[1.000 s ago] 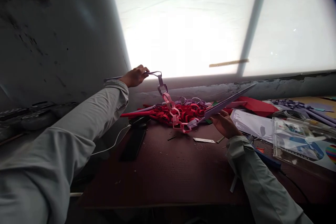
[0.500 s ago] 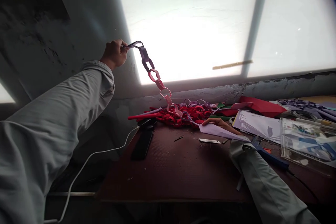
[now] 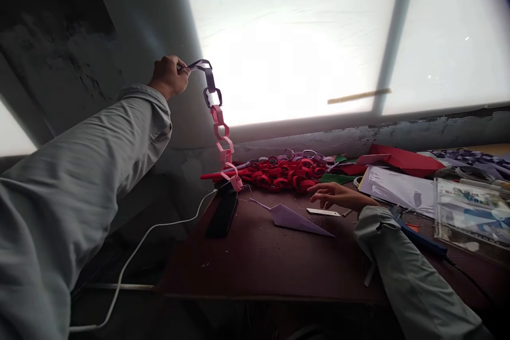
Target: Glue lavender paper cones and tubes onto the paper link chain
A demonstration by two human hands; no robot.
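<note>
High on the left, my left hand (image 3: pixel 170 75) pinches the top link of a paper chain (image 3: pixel 224 146). Dark purple links hang uppermost, with red and pink ones below. A thin string runs from the lowest pink link to a pointed lilac paper cone (image 3: pixel 297 218), which lies on the table. My right hand (image 3: pixel 334 195) hovers right of the cone, fingers apart and holding nothing. Beneath it rests a flat whitish blade-like strip (image 3: pixel 323 212). Behind, a heap of red paper chains (image 3: pixel 285 172) is piled against the wall.
A black phone (image 3: pixel 223 212) lies at the table's left, near a white cable (image 3: pixel 149 231). On the right are a clear plastic packet (image 3: pixel 470 212), lilac sheets (image 3: pixel 398 188), red folded paper (image 3: pixel 406 159) and a blue-handled tool (image 3: pixel 422 239) with a cord.
My right hand has let go of the lilac cone, which now lies further left on the table. The chain in my left hand hangs straighter and has swung left.
</note>
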